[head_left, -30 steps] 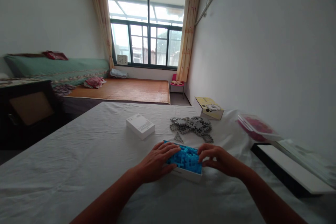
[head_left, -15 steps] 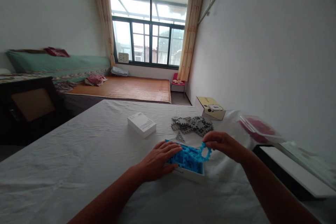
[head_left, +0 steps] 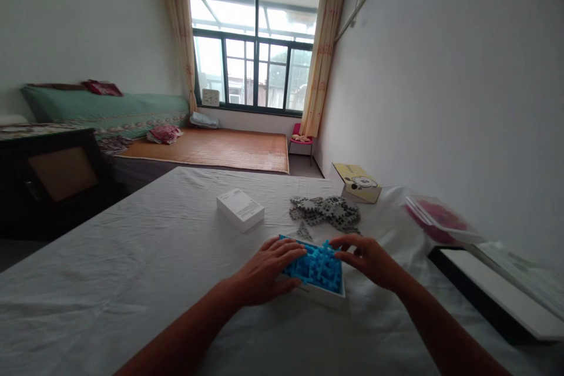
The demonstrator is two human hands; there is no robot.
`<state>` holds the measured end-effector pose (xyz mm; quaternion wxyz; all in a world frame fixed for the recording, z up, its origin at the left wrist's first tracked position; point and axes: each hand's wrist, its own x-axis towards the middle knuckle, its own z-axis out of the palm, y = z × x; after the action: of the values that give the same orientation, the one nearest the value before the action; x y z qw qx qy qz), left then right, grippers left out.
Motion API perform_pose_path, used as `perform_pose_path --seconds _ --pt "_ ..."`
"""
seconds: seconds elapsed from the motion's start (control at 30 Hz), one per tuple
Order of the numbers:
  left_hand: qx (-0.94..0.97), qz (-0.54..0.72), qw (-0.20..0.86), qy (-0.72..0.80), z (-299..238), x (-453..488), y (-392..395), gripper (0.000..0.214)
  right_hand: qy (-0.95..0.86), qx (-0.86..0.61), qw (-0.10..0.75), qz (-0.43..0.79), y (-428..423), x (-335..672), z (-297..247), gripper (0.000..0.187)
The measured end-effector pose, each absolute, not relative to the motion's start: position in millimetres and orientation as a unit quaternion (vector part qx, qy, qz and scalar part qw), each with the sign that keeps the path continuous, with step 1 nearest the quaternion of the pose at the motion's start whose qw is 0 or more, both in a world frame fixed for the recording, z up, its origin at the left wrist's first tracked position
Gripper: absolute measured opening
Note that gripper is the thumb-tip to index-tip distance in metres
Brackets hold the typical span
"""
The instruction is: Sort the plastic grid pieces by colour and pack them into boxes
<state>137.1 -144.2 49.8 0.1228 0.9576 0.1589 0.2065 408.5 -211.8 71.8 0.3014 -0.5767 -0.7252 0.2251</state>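
A shallow white box (head_left: 324,297) holds a jumble of blue plastic interlocking pieces (head_left: 308,267). My left hand (head_left: 268,267) lies over the box's left end, fingers stretched across the top and thumb by the near rim. At the far right corner my right hand (head_left: 363,255) has its thumb and index finger at a blue toothed piece (head_left: 326,248), which sticks up above the others. Its exact shape is hard to make out. Grey interlocking pieces (head_left: 332,211) lie heaped just beyond the box, with a small grey triangular piece (head_left: 304,231) nearer.
On the white cloth (head_left: 110,264) stands a closed white box (head_left: 240,209) at the left. A yellow box (head_left: 358,183) sits at the back by the wall. To the right are a clear container with red contents (head_left: 436,214) and a black-and-white flat box (head_left: 493,294).
My right hand has moved left and inward, bringing the blue ring-shaped toothed piece from the box's right edge down among the others. My left hand has stayed on the box.
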Motion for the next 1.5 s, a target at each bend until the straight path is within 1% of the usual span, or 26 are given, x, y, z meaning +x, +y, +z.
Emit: perform_pose_path --seconds 0.1,0.17,0.33,0.43,0.53,0.63,0.73,0.8,0.9,1.0,1.1,1.17,1.3,1.4,1.5 --pt "0.957 0.202 0.129 0.162 50.2 137.6 -144.6 0.057 -0.742 -0.564 0.282 0.230 -221.4 401.1 70.3 0.026" --pt "0.957 0.201 0.131 0.161 50.1 138.0 -144.8 0.058 -0.744 -0.562 0.289 0.216 -223.3 398.2 67.5 0.025" --pt "0.958 0.193 0.128 0.166 51.5 138.4 -145.1 0.059 -0.724 -0.604 0.315 0.103 -214.1 407.8 56.9 0.026" --pt "0.960 0.185 0.124 0.167 55.3 138.3 -146.4 0.059 -0.722 -0.614 0.310 0.082 -209.5 410.4 50.3 0.026" --pt "0.964 0.172 0.116 0.168 60.0 139.7 -149.1 0.061 -0.710 -0.607 0.335 0.124 -206.2 408.5 47.8 0.024" --pt "0.968 0.157 0.103 0.167 63.8 142.0 -152.2 0.060 -0.672 -0.596 0.398 0.188 -200.4 412.5 51.5 0.022" --pt "0.969 0.151 0.095 0.170 65.4 142.7 -154.4 0.060 -0.630 -0.568 0.471 0.244 -195.8 420.4 57.8 0.026" --pt "0.969 0.150 0.093 0.175 65.6 141.8 -155.4 0.061 -0.616 -0.549 0.489 0.282 -197.0 421.1 60.5 0.030" --pt "0.966 0.148 0.096 0.188 65.6 139.1 -157.5 0.062 -0.647 -0.540 0.441 0.309 -205.0 411.9 59.2 0.024" --pt "0.963 0.146 0.101 0.202 65.9 135.0 -160.4 0.064 -0.696 -0.553 0.383 0.252 -213.6 401.7 53.9 0.016" --pt "0.959 0.151 0.102 0.216 66.6 126.4 -158.5 0.062 -0.719 -0.552 0.377 0.190 -217.0 401.1 48.2 0.019" --pt "0.953 0.168 0.101 0.233 67.3 116.8 -150.3 0.057 -0.737 -0.537 0.378 0.158 -217.0 404.0 44.6 0.020" --pt "0.916 0.247 0.109 0.295 71.1 91.2 -118.8 0.041 -0.792 -0.493 0.344 0.103 -217.1 405.8 37.6 0.019" --pt "0.888 0.294 0.123 0.332 74.8 76.9 -99.7 0.036 -0.795 -0.493 0.350 0.040 -221.2 397.9 37.3 0.021" --pt "0.894 0.289 0.138 0.314 75.1 76.9 -97.5 0.032 -0.823 -0.468 0.322 -0.007 -228.4 379.6 41.8 0.022"
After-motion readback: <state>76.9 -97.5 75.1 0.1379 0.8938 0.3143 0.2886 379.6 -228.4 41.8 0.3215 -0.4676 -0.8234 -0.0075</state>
